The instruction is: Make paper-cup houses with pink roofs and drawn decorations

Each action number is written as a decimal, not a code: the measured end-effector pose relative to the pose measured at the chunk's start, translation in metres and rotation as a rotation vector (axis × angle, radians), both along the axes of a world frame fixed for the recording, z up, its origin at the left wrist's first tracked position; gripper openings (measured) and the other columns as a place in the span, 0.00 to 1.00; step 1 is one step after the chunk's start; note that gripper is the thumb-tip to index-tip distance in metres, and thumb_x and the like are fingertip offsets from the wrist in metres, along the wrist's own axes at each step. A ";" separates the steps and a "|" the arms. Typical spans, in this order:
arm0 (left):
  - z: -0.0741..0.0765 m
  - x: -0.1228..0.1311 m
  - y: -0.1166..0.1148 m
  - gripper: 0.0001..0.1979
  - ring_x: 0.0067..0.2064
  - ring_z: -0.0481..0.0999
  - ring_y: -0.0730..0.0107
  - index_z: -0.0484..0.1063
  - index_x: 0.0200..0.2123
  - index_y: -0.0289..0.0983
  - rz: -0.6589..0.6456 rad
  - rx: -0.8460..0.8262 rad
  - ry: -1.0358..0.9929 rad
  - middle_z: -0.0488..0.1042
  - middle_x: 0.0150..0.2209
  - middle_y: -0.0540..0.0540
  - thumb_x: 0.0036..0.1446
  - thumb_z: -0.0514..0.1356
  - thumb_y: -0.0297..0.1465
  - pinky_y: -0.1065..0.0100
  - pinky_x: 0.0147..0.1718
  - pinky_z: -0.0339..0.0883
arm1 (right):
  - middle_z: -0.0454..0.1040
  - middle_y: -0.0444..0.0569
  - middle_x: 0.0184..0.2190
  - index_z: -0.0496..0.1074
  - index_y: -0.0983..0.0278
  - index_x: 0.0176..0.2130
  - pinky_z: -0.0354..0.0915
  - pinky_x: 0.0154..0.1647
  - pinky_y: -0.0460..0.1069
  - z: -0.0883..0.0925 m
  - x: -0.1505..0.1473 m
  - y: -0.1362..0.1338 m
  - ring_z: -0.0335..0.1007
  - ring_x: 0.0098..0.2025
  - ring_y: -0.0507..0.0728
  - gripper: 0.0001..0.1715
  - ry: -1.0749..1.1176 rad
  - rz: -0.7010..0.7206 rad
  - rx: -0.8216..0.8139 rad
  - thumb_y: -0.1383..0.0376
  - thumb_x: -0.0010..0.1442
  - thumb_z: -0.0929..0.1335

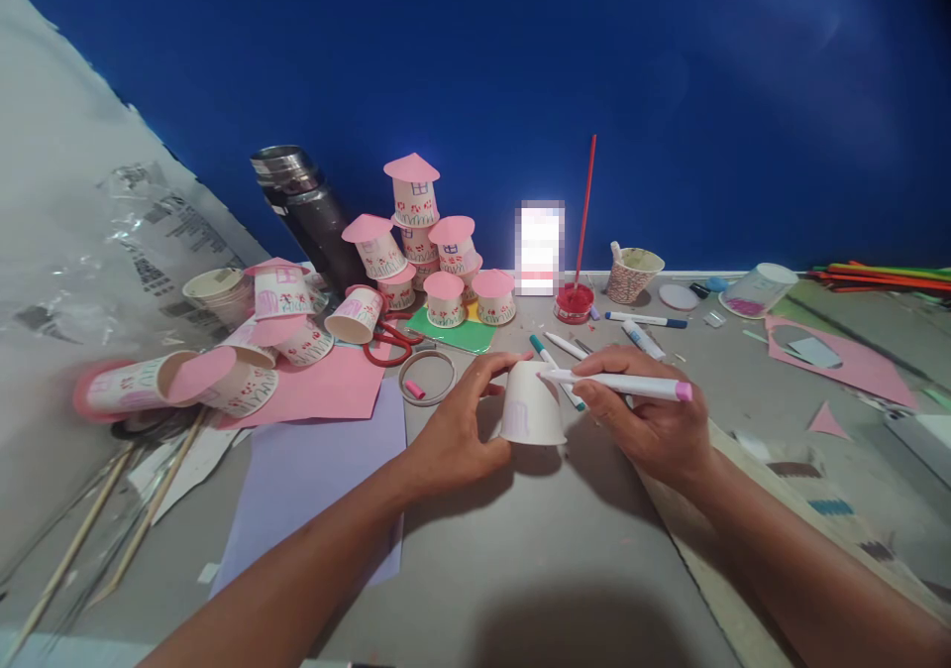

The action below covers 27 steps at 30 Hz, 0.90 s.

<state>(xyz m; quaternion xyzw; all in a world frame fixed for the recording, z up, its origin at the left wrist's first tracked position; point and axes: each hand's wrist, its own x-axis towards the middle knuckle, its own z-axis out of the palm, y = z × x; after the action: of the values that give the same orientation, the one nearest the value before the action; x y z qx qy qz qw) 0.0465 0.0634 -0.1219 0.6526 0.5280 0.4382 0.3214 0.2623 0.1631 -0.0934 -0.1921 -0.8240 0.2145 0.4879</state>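
My left hand (468, 415) grips an upside-down white paper cup (535, 405) by its left side, fingers behind and thumb low near the rim. A faint purple door-like drawing shows on the cup's left face. In my right hand (650, 415) is a white felt-tip marker (631, 384) with a pink end, its tip at the upper right of the cup. Whether the tip touches the cup I cannot tell for sure. Just behind the cup lie a teal marker (546, 351) and a white marker (566, 345).
Decorated paper cups with pink cone roofs (416, 197) stand stacked at the back; more lie left. A dark flask (316, 222), red scissors (390, 346), a tape ring (427, 378), a purple sheet (312, 509) and a patterned cup (634, 277) surround the work. Pink paper scraps (877, 361) lie right.
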 end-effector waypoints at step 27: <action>0.005 0.001 0.000 0.40 0.68 0.70 0.49 0.64 0.66 0.46 0.004 -0.004 -0.031 0.68 0.68 0.41 0.50 0.65 0.20 0.49 0.66 0.68 | 0.83 0.48 0.30 0.79 0.61 0.36 0.72 0.31 0.51 0.005 0.001 -0.002 0.79 0.29 0.56 0.06 0.014 0.023 0.042 0.69 0.64 0.71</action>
<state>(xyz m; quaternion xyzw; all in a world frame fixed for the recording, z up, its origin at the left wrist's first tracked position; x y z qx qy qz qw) 0.0477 0.0634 -0.1171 0.6441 0.5250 0.4478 0.3302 0.2628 0.1616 -0.0887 -0.1709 -0.8272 0.2037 0.4950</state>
